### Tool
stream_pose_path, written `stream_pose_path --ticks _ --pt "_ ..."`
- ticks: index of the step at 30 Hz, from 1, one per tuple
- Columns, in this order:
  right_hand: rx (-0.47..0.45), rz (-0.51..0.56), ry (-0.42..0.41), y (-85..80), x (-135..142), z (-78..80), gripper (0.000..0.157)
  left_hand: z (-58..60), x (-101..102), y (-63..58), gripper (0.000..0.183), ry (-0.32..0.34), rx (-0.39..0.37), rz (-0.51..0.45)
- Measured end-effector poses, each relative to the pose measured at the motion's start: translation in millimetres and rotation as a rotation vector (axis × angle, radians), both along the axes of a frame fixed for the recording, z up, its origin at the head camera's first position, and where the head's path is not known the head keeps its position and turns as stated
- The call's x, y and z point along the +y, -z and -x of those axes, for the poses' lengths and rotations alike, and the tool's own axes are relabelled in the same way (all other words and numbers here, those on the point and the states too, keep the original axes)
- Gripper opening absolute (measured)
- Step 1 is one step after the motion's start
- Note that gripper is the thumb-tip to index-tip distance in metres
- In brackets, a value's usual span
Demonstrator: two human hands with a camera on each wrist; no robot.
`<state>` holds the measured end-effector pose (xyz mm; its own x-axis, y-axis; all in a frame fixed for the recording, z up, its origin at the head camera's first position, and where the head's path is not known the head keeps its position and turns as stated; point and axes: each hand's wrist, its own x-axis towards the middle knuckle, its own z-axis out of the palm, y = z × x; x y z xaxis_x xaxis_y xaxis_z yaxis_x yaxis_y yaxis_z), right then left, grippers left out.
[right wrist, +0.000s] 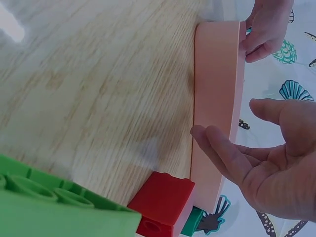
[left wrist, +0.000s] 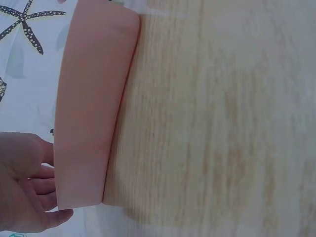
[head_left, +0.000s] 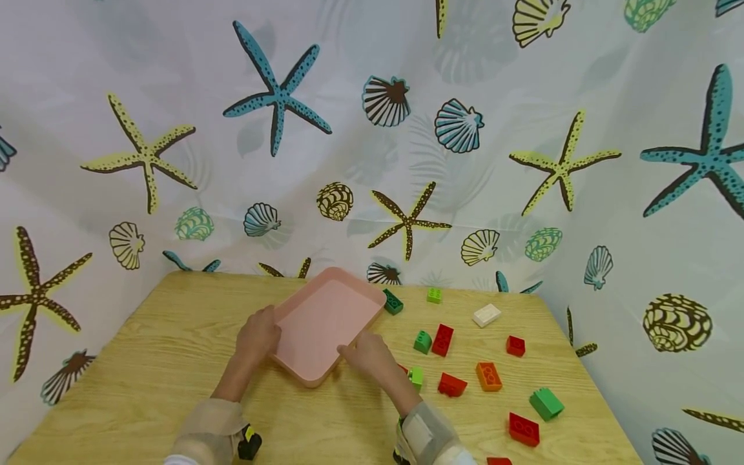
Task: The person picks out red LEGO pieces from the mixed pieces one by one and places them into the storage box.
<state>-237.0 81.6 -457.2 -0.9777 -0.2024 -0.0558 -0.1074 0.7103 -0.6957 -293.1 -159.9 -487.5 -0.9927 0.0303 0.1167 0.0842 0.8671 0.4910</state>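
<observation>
A shallow pink tray (head_left: 329, 323) lies at an angle on the wooden table, its inside bare. My left hand (head_left: 258, 334) grips its left rim; in the left wrist view, the fingers of that hand (left wrist: 24, 182) wrap the end of the wall. Beside the tray's lower right side is my right hand (head_left: 372, 354). In the right wrist view, the fingers of this hand (right wrist: 266, 158) are extended along the outer wall, with the thumb spread apart. Close by the right wrist stand a light green brick (head_left: 415, 378) and a red brick (right wrist: 163, 200).
Several bricks lie scattered over the table's right half, among them an orange brick (head_left: 489, 376), a white brick (head_left: 486, 315) and a green brick (head_left: 546, 403). A dark green brick (head_left: 392, 301) sits at the tray's far right corner. A patterned cloth (head_left: 349, 161) walls the back and sides.
</observation>
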Motion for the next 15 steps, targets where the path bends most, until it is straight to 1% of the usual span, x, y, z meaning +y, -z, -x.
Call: stream_pose_path --ticks 2,4,8,12,15 --pt "-0.014 -0.011 -0.001 1.1 -0.7 1.8 0.027 -0.3 -0.7 0.4 0.026 -0.002 -0.010 0.003" --pt "-0.023 -0.019 0.004 2.0 -1.2 3.6 0.031 -0.3 -1.6 1.2 0.028 0.000 -0.010 0.005" --pt "-0.054 -0.040 0.032 2.9 -3.2 7.2 0.024 1.2 -4.1 3.3 0.034 0.003 -0.005 0.000" --pt "-0.063 -0.066 0.040 2.3 -6.4 9.7 0.035 2.8 -7.2 4.3 0.037 0.001 -0.002 -0.008" --pt "-0.043 -0.082 0.034 1.2 -8.9 10.2 0.034 3.6 -9.2 4.9 0.036 -0.001 -0.003 -0.017"
